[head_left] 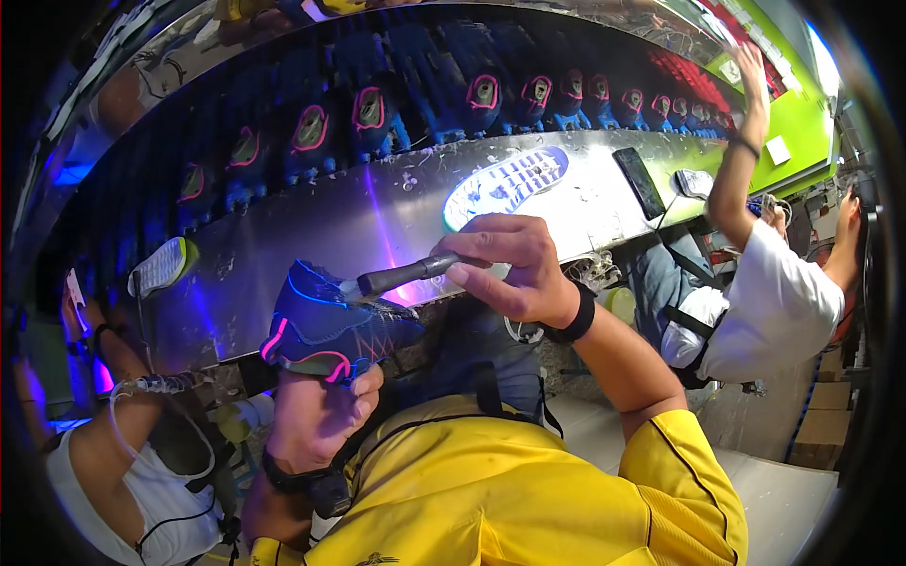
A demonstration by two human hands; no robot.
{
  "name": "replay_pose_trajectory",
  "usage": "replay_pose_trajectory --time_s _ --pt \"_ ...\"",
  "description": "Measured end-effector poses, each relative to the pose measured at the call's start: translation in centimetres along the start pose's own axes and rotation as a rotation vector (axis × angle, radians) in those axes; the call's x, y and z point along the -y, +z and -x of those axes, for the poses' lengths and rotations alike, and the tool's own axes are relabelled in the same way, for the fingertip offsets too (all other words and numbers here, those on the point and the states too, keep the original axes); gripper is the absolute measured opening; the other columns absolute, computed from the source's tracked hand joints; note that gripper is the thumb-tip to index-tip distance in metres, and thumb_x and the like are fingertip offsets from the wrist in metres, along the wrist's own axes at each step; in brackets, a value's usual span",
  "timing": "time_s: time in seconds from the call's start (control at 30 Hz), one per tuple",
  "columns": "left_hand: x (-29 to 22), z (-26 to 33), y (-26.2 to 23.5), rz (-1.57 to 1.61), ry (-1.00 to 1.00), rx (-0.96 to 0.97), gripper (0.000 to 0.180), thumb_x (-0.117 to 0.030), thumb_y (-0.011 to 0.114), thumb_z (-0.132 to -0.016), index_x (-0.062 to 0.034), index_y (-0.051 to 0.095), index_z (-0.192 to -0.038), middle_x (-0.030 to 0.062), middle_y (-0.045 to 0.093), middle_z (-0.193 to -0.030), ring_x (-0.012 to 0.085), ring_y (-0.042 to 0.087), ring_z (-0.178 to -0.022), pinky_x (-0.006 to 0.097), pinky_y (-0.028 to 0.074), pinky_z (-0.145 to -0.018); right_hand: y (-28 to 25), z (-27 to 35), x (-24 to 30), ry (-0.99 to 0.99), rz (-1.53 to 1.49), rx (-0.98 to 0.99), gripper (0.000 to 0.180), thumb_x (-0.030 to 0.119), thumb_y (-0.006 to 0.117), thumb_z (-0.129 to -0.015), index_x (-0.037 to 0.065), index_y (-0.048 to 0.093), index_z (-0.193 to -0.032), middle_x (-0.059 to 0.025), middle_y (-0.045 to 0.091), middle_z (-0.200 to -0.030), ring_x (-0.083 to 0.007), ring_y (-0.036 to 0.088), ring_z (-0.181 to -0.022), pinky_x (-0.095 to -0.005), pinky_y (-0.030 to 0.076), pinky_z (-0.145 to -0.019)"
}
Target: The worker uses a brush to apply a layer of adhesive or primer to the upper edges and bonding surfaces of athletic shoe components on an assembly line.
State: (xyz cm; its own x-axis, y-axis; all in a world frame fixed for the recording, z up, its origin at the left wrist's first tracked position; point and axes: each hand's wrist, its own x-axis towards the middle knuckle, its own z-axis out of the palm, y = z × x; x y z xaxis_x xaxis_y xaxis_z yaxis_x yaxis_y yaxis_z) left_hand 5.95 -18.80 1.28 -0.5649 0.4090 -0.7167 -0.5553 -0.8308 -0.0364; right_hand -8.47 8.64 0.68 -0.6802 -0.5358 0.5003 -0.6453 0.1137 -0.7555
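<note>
blue shoe [326, 330] pink-trimmed, grey brush [401, 275]

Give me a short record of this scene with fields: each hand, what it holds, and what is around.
left hand: grips a blue shoe upper with pink trim from below
right hand: holds a brush, bristle end on the upper
surface ahead: shiny metal conveyor
on it: white shoe soles, a phone
above: row of blue uppers
nearby: a person in white at each side
</note>
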Motion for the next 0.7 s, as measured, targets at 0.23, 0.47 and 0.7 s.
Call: replay_pose_trajectory --time_s 0.23,0.47,0.7 --pt "-0.4 -0.4 -0.8 0.005 0.0 0.078 0.052 -0.049 0.047 -0.108 0.0 0.057 -0.123 0.0123 0.054 -0.082 0.0233 0.059 -0.062 0.034 0.056 -0.057 1.1 1.8 -0.8 0.083 -0.016 0.01 0.024 0.013 0.079 -0.09 -0.004 0.08 -0.106 -0.0147 0.066 -0.073 -0.0255 0.063 -0.06 -0.0368 0.046 -0.057" --pt "-1.4 -2.2 -3.1 -0.064 0.05 0.299 0.059 -0.05 0.057 -0.103 0.0031 0.062 -0.128 0.0235 0.067 -0.106 0.0336 0.066 -0.085 0.046 0.058 -0.068 0.5 4.0 -1.5 0.304 0.021 0.026 0.021 0.01 0.075 -0.094 -0.005 0.078 -0.109 -0.016 0.073 -0.085 -0.0231 0.069 -0.073 -0.0346 0.052 -0.068" --pt "-3.8 -6.1 -1.6 -0.464 0.252 0.288 0.048 -0.026 0.051 -0.109 0.0022 0.055 -0.148 0.0186 0.071 -0.131 0.031 0.073 -0.114 0.044 0.059 -0.1 1.0 4.0 0.0 0.453 0.078 -0.014 0.022 0.021 0.077 -0.096 0.0 0.079 -0.1 -0.018 0.071 -0.078 -0.0333 0.068 -0.065 -0.0388 0.051 -0.06"
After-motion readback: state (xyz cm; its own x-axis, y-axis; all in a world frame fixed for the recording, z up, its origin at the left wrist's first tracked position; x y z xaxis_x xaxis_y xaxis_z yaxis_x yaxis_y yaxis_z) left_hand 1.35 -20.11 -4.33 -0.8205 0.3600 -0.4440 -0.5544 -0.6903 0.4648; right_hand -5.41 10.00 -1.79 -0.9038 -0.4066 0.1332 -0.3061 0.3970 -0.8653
